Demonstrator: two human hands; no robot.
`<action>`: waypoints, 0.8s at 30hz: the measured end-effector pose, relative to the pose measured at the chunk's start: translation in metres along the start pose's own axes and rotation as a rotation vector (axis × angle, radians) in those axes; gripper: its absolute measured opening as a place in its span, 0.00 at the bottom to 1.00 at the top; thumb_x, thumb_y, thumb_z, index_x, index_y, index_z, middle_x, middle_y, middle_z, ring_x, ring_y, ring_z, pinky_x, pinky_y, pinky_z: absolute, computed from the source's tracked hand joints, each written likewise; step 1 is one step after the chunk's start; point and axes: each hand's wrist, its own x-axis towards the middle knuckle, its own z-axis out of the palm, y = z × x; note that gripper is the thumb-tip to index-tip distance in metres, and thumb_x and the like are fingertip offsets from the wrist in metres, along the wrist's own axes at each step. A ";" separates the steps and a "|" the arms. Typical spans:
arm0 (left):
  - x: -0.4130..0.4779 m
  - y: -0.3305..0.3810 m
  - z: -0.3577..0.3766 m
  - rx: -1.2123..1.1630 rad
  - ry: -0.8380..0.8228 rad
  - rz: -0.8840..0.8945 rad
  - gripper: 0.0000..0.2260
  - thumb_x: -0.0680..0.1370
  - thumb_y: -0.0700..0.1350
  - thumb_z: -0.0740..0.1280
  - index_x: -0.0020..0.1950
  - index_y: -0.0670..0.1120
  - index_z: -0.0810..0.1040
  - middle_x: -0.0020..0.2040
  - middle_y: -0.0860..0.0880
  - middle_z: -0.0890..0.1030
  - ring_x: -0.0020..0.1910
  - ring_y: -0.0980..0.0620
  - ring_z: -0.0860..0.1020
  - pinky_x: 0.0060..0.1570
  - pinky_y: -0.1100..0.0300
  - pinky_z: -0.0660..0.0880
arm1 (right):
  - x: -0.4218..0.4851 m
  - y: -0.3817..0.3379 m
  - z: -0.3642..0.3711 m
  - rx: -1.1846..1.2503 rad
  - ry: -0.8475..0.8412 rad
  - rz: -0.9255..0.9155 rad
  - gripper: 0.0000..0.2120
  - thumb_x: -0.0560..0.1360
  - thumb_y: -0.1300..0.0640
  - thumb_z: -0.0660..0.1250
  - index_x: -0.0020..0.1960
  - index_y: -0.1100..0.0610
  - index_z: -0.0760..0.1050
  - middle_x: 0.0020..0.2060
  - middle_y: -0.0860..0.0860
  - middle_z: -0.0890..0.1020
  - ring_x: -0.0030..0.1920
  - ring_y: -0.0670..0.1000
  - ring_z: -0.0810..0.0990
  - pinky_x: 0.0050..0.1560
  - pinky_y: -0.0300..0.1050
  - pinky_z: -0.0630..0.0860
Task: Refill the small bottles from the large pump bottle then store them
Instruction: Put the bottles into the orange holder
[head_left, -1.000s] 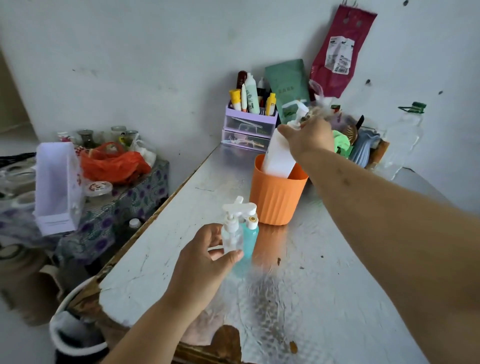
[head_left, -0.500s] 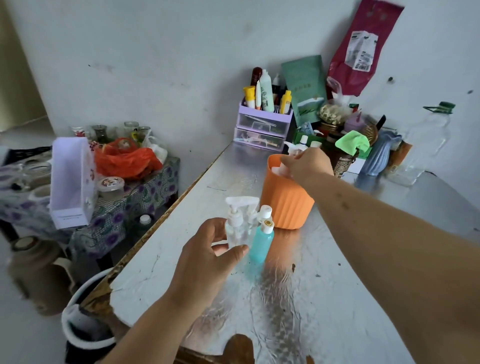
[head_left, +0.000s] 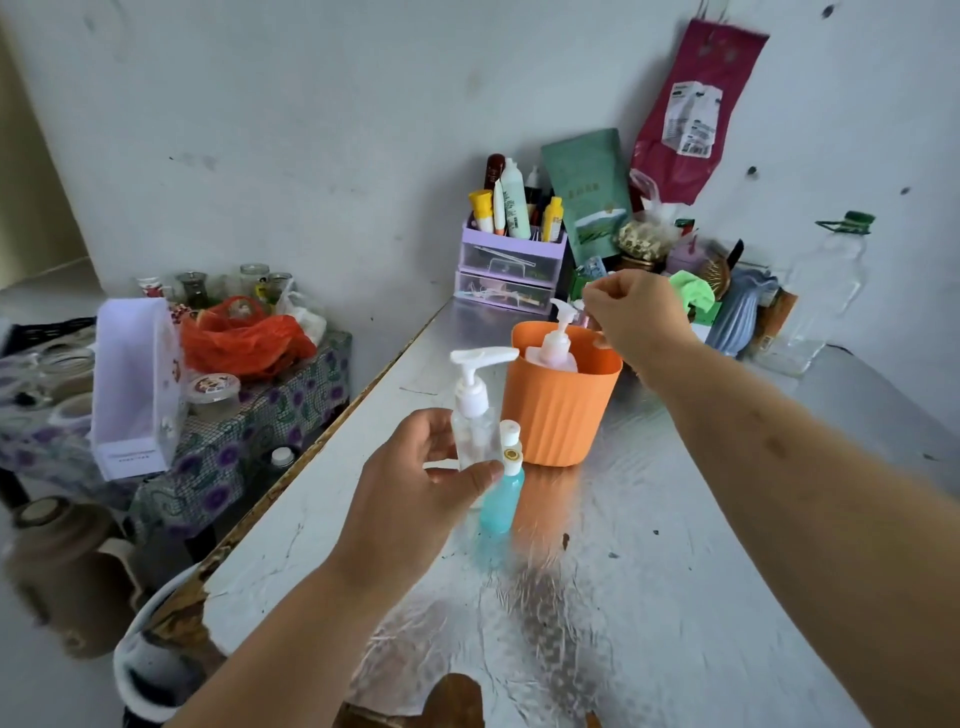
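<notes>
The large white pump bottle (head_left: 552, 349) stands inside the ribbed orange cup (head_left: 558, 415) on the foil-covered table (head_left: 649, 597). My right hand (head_left: 636, 317) hovers over the cup's far right rim, fingers loosely curled, holding nothing and clear of the pump. My left hand (head_left: 415, 488) grips a small clear pump bottle (head_left: 471, 423) upright, just in front of the cup. A small blue bottle (head_left: 501, 499) with a white cap stands on the table against it, beside my thumb.
A purple drawer organiser (head_left: 511, 265) with tubes and bottles, pouches and clutter lines the back wall. An empty clear plastic bottle (head_left: 823, 296) stands at the back right. A low side table (head_left: 234, 441) with an orange bag and jars sits left of the table edge.
My right hand lowered the large pump bottle fully into the orange cup, let go and lifted off to the right. My left hand kept hold of the clear bottle.
</notes>
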 end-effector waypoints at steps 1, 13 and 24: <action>0.002 0.005 0.000 -0.008 -0.002 0.002 0.21 0.69 0.56 0.74 0.59 0.53 0.75 0.55 0.59 0.82 0.54 0.57 0.81 0.51 0.65 0.79 | -0.005 -0.006 -0.005 0.061 -0.029 -0.021 0.08 0.78 0.55 0.64 0.50 0.58 0.80 0.35 0.51 0.81 0.34 0.48 0.78 0.38 0.44 0.81; 0.040 0.060 0.021 0.099 0.001 0.074 0.19 0.69 0.52 0.78 0.56 0.51 0.78 0.51 0.56 0.84 0.50 0.56 0.82 0.54 0.48 0.79 | -0.035 -0.027 -0.052 0.403 -0.471 -0.112 0.27 0.67 0.35 0.63 0.50 0.57 0.79 0.44 0.54 0.83 0.42 0.51 0.78 0.35 0.41 0.72; 0.052 0.074 0.038 0.251 -0.028 0.082 0.24 0.70 0.52 0.76 0.64 0.51 0.75 0.58 0.54 0.81 0.54 0.55 0.80 0.52 0.58 0.77 | -0.034 -0.038 -0.067 -0.097 -0.254 -0.369 0.08 0.75 0.50 0.68 0.50 0.53 0.82 0.37 0.43 0.83 0.27 0.34 0.76 0.33 0.31 0.73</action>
